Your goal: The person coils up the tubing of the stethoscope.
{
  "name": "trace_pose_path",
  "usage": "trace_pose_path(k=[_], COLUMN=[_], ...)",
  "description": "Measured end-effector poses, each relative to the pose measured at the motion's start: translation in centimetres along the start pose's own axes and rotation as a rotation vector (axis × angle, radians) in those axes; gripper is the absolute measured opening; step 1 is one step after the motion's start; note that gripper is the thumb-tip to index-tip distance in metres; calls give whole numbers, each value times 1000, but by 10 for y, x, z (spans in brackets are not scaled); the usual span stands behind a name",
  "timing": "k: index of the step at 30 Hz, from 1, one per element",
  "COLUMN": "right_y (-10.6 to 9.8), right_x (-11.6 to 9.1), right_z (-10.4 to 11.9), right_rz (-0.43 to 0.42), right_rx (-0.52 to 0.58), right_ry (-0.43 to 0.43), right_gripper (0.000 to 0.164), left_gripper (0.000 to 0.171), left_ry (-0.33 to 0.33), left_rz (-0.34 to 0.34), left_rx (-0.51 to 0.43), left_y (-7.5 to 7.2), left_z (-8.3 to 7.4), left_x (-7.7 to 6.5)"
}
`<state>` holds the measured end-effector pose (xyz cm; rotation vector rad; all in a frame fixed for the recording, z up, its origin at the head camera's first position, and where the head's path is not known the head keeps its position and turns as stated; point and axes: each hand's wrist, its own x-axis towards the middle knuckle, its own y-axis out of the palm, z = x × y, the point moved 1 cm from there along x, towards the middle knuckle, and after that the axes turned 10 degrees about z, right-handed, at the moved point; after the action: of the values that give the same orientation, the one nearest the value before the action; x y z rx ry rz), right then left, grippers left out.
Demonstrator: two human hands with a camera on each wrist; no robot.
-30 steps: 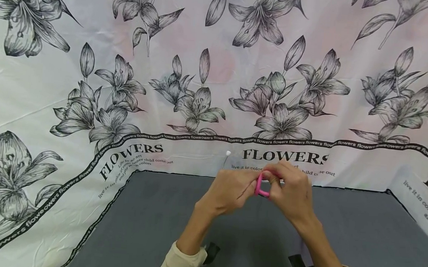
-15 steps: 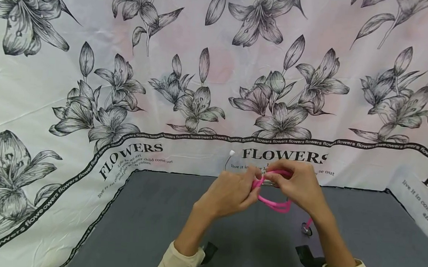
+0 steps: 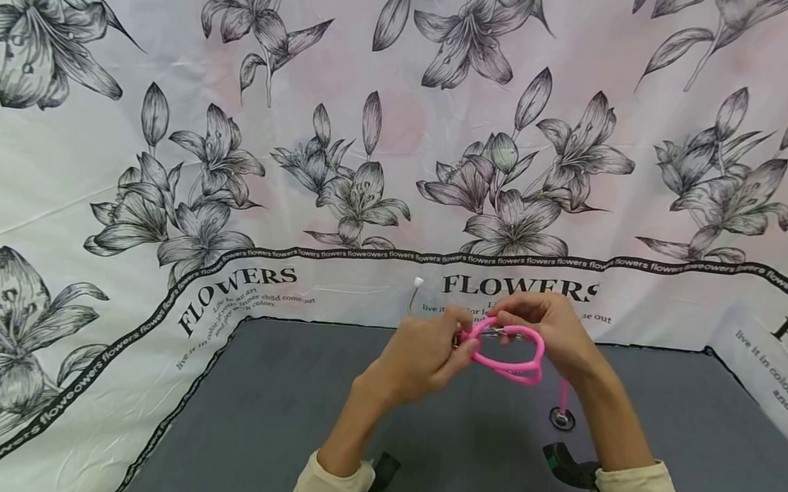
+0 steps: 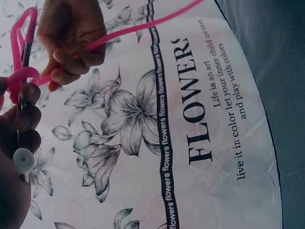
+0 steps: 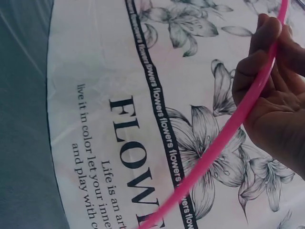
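A pink stethoscope [image 3: 540,349] is held up between both hands, its tubing bent into loops. My left hand [image 3: 422,355] grips the metal ear tubes and the tubing wrapped round them. A white eartip [image 3: 419,282] sticks up beyond that hand; in the left wrist view an eartip [image 4: 24,161] shows below the fingers. My right hand [image 3: 557,329] pinches the tubing just to the right. In the right wrist view a length of tubing [image 5: 205,164] runs down from those fingers. The round chestpiece [image 3: 562,419] hangs beside the right forearm.
Beneath the hands lies a dark grey tabletop [image 3: 293,389]. White cloth with printed lilies and lettering [image 3: 403,68] covers the area behind and to the sides. A black wrist device [image 3: 570,467] sits by the right sleeve.
My right hand has moved slightly right, away from the left. The pink loop between the hands has opened wider, and the chestpiece has come into view below. The left hand stays nearly in place.
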<state>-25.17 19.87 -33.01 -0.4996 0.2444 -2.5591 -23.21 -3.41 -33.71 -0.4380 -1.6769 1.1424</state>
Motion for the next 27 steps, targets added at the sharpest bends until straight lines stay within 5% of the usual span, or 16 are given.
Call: trace_pose_path(k=[4, 10, 19, 23, 27], right_y=[8, 22, 33, 36, 38], right_x=[-2, -4, -8, -8, -11], right_z=[-4, -1, -12, -14, -13], right_rz=[-27, -61, 62, 117, 212], right_rx=[17, -83, 97, 116, 23], right_ry=[24, 92, -48, -14, 37], right_gripper=[11, 28, 22, 27, 25], left_gripper=[19, 26, 31, 32, 31], left_ry=[7, -87, -203, -277, -355], left_rz=[-69, -146, -236, -252, -259], left_rx=[-48, -64, -6, 45, 182], left_y=[-2, -3, 1, 4, 3], left_z=[2, 5, 5, 7, 12], left_x=[1, 3, 11, 15, 17])
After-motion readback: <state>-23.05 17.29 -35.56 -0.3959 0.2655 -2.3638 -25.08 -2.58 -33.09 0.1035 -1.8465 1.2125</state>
